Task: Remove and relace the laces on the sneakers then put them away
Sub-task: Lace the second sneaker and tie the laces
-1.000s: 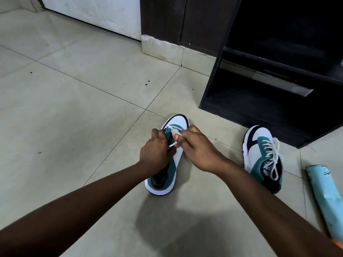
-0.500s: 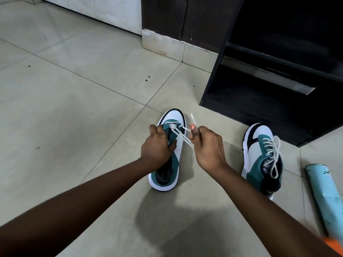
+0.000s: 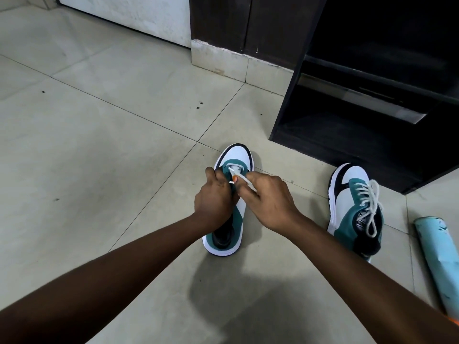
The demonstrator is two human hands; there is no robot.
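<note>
A white, teal and black sneaker [image 3: 237, 157] stands on the tiled floor, toe pointing away from me. My left hand [image 3: 214, 199] grips its left side near the eyelets. My right hand [image 3: 267, 197] pinches the white lace [image 3: 242, 178], which runs from the lowest eyelets back to my fingers. Only the bottom eyelets carry lace; both hands hide the rest of the tongue. The second sneaker [image 3: 355, 212] lies to the right, fully laced, its lace ends loose.
A dark open shoe cabinet [image 3: 372, 125] with shelves stands just behind the sneakers at the right. A light blue tube [image 3: 439, 264] lies on the floor at the far right. Bare tiled floor [image 3: 87, 157] spreads to the left.
My right hand, which had drawn the lace out to the right half a second ago, has come back over the sneaker close to my left hand. The sneakers have stayed put.
</note>
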